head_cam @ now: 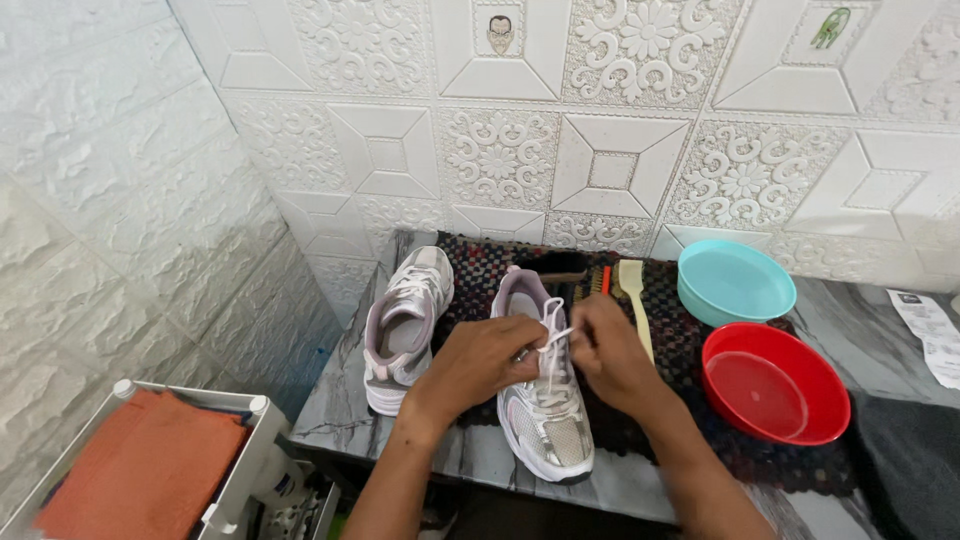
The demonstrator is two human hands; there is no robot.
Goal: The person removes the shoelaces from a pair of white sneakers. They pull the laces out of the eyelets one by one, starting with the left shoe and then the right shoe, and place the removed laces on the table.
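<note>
At the near left stands a white rack with an orange cloth folded on top of it. Just right of it begins the grey marbled surface, pushed against a wall of white embossed tiles. A dark patterned mat covers the middle of the surface.

The left sneaker, white with pale lilac trim, lies at the left edge of the mat, untouched, its toe toward the near side. Beside it on the mat lies the right sneaker, a matching one, toe also near. The left hand rests over the upper of this shoe, fingers curled, its grip pinched on the white lace near the top eyelets. The right hand comes in from the right and meets it, its grip also closed on the lace, so the two hands touch over the tongue.

At the far edge of the mat, behind the hands, lies a dark brush, and just right of it a cream-handled brush pointing toward the near side, partly hidden by the right hand. Further right sits a turquoise bowl, and nearer, touching it, a red bowl. At the far right edge lies a printed paper slip, with a dark cloth near it.
</note>
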